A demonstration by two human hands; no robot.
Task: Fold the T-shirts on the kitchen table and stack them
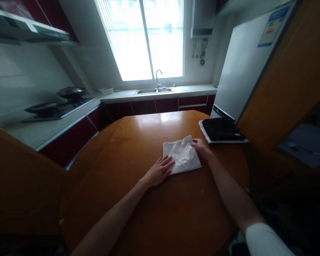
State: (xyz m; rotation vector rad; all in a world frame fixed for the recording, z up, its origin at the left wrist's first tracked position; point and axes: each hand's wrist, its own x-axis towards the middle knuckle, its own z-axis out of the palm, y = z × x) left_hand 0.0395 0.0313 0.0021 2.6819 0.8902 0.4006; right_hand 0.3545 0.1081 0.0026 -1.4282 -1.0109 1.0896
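Fingers of your left hand [159,172] lie flat and spread, holding nothing, their tips pressing the near left corner of the folded white cloth [181,155] on the round brown wooden table [138,149]. Far off to your left a dark pan [70,92] sits on the black stove top [57,108], and the steel sink [154,90] lies under the bright window [145,39]. That white cloth rests flat near the middle of the table, already folded into a small rough rectangle; as I judge it, the folding is mostly done, with its upper right corner rumpled and not yet smoothed. Your right hand [200,146] curls its fingers on that upper right edge, pinching or pressing it, I cannot tell which. Further right, well apart from the cloth, a stack of folded dark and white fabric [221,131] sits at the table's edge beside the white refrigerator [242,67]
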